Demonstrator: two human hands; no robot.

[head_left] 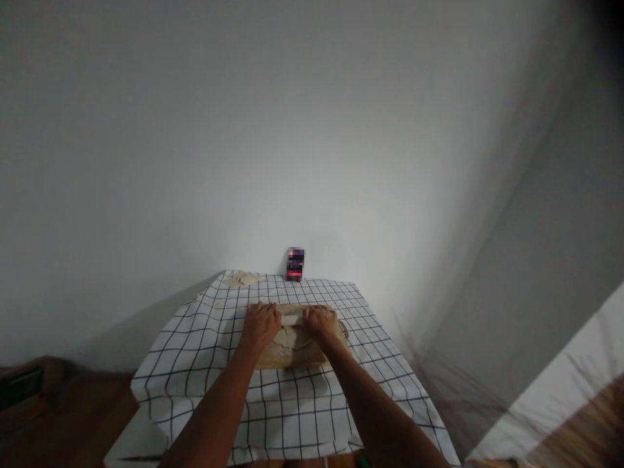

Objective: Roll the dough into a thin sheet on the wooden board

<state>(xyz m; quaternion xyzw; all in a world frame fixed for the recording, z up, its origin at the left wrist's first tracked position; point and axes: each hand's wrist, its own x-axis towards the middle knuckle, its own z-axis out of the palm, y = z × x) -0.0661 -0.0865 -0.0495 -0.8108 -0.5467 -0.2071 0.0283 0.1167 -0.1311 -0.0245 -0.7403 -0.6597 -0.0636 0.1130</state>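
Holding a pale rolling pin [292, 320] by its two ends, both hands work above a wooden board [267, 363] on a checked tablecloth [297, 429]. The left hand [263, 318] lies at 9 o'clock of the pin's bare middle, the right hand [320, 318] at 3 o'clock; each grip is closed around the pin, although its underside is hidden. A thin dough sheet [293, 338], irregular in outline, lies on the board and shows on the pin's 6 o'clock side. From the board, a second flat piece of dough [242, 279] rests at 11 o'clock, and a smartphone [295, 264] stands at 12 o'clock against the wall [341, 162]. A rounded object [344, 329] just beside the board at 3 o'clock is too obscured to identify. The pin is presumably stiff and fairly light, best held near its ends; the dough is probably soft and easily torn, better supported broadly from beneath than pinched.
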